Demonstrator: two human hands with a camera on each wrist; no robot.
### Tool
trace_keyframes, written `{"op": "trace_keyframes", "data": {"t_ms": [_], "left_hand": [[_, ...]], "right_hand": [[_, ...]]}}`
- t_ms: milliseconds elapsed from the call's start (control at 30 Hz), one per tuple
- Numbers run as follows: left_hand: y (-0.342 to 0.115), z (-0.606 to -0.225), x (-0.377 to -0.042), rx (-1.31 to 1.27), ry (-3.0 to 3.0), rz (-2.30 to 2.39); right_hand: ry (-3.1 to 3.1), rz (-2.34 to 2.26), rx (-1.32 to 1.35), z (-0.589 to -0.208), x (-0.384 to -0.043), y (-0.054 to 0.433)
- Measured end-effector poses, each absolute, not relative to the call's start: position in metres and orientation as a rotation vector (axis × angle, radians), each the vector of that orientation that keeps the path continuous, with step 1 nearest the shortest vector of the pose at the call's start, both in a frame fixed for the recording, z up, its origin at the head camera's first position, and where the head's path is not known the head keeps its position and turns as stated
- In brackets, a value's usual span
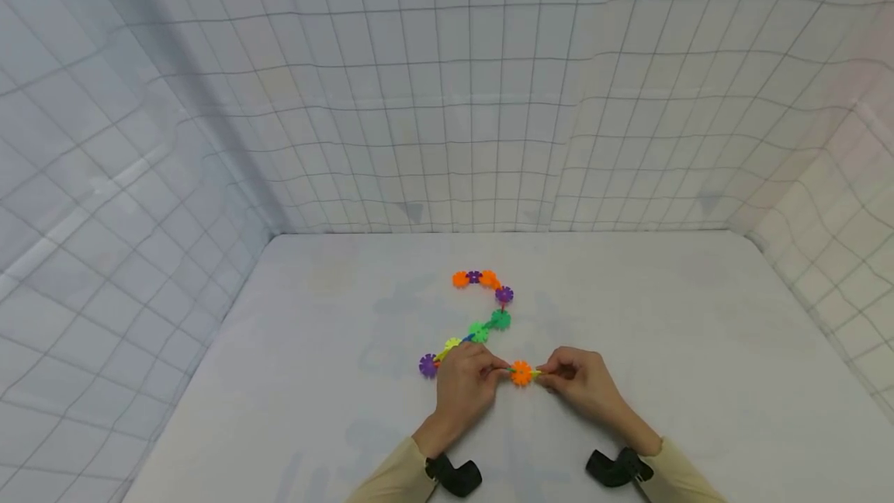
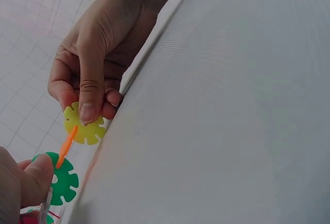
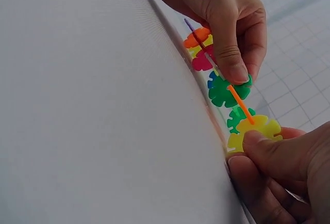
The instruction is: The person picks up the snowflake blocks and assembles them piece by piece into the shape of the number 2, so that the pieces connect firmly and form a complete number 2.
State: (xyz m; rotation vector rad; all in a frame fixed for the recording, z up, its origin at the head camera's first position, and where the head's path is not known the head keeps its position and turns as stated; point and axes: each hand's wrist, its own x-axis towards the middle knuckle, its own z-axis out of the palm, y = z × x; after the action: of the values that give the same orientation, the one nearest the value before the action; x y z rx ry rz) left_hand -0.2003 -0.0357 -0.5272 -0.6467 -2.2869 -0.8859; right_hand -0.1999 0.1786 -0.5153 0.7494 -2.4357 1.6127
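On the white table, my left hand (image 1: 462, 386) pinches a green notched disc (image 2: 67, 182) between thumb and fingers. Opposite it, my right hand (image 1: 585, 383) grips a yellow notched disc (image 3: 269, 126) at its edge. An orange notched disc (image 1: 521, 373) sits between the two hands, slotted into the green disc and touching or joined to the yellow one. From behind the left hand a chain of linked discs curves away, with a purple disc (image 1: 427, 365), a light green disc (image 1: 479, 332) and a darker green disc (image 1: 500, 320); part of it is hidden.
The chain's far end holds another purple disc (image 1: 504, 294) and an orange disc (image 1: 460, 279). White grid-patterned curtains (image 1: 489, 99) stand behind and at both sides of the table (image 1: 698, 348). Black wrist mounts (image 1: 457, 478) sit on both forearms.
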Motion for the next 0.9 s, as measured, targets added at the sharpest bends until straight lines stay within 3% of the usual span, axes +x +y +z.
{"op": "trace_keyframes", "data": {"t_ms": [467,733,900], "left_hand": [[-0.035,-0.529,-0.201,-0.625,-2.326,-0.895],[-0.034,-0.526,-0.197,-0.581,-2.386,-0.865],[-0.034,-0.527,-0.198,-0.589,-2.386,-0.819]], "right_hand": [[-2.420,1.654,0.800,-0.533,-0.210,0.181],[-2.484,1.672,0.764,-0.496,-0.196,0.173],[-2.571,1.722,0.688,-0.496,-0.196,0.175]]}}
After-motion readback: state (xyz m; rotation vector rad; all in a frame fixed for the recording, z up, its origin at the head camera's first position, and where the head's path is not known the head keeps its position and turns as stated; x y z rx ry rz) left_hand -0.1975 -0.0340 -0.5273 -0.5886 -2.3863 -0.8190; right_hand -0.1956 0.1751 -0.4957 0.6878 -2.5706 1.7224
